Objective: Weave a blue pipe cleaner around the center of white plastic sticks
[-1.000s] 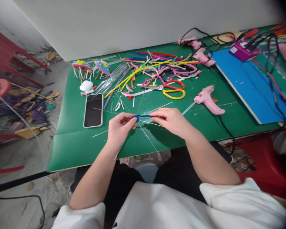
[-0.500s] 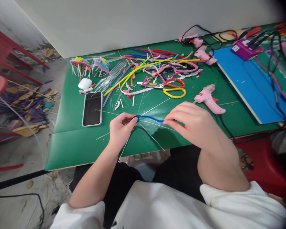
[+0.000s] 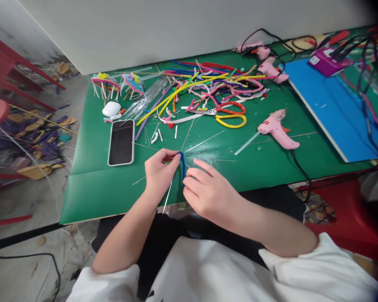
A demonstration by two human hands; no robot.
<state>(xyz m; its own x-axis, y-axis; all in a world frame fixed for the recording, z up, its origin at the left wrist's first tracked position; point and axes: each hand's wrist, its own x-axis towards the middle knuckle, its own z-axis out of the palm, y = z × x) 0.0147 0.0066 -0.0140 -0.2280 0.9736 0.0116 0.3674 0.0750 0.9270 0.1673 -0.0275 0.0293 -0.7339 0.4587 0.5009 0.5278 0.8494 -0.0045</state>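
Between thumb and fingers, my left hand (image 3: pixel 161 168) pinches the hub where several thin, clear rods (image 3: pixel 204 141) fan out like spokes. A blue pipe cleaner (image 3: pixel 183 165) starts at that hub and hangs down toward me. Its lower end is in the closed fingers of my right hand (image 3: pixel 209 191), which is below and right of the hub. My right index finger sticks out a little. Part of the spokes and the hub itself are hidden behind my fingers.
Beyond my hands lie scissors (image 3: pixel 231 114), a heap of coloured pipe cleaners (image 3: pixel 208 84) and a bundle of clear rods (image 3: pixel 146 100). A phone (image 3: pixel 121 142) is at left, a pink glue gun (image 3: pixel 277 129) at right with its cord over the table edge. A blue board (image 3: pixel 324 113) lies farther right.
My right hand has swung down and left toward me, bringing the blue pipe cleaner from pointing right to hanging downward. My left hand has stayed at the hub.
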